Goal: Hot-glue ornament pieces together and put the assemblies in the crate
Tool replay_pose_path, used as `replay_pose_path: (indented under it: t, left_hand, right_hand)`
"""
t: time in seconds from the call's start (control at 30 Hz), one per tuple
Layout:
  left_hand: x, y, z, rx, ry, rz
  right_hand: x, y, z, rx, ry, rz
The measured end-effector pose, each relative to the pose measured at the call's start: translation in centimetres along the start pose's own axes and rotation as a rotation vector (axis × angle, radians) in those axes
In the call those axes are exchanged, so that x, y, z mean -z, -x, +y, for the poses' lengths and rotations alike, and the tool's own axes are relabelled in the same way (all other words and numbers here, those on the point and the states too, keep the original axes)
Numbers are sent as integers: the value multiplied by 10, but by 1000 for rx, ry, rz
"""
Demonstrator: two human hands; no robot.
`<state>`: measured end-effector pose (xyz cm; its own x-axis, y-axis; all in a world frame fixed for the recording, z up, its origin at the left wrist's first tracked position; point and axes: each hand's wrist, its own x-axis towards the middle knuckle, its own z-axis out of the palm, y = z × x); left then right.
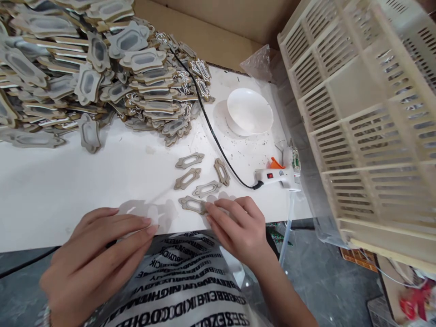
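Bright, even light; soft shadows; wide-angle bending at the edges.

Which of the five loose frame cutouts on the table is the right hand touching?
The nearest one, frame cutout, lying at the table's front edge under the right hand fingertips. The other four lie farther back, untouched.
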<state>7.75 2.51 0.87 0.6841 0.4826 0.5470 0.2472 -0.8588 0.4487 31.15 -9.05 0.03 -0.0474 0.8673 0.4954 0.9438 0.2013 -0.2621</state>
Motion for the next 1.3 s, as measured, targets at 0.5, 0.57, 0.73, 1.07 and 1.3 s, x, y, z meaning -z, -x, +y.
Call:
replay_pose_path:
  t: [0.5, 0.57, 0.73, 1.07, 1.3]
  left_hand:
    - [-21, -21, 22, 11, 290, -15]
    - [-22, -26, 23, -44, 264, -53]
    - [-26, -30, 23, -97, 176, -56]
    - [-53, -33, 15, -35, -202, -111]
    - [-55, -35, 17, -22, -139, -106]
  right_hand:
    - [5, -8, -19, -284, -828, -22]
    - [2, -9, -23, -428, -1006, -26]
    - [-6, -10, -25, -643, -1039, -30]
    - [-17, -31, 10, -610, -402, 74]
    - [-20, -35, 8, -494, -286, 50]
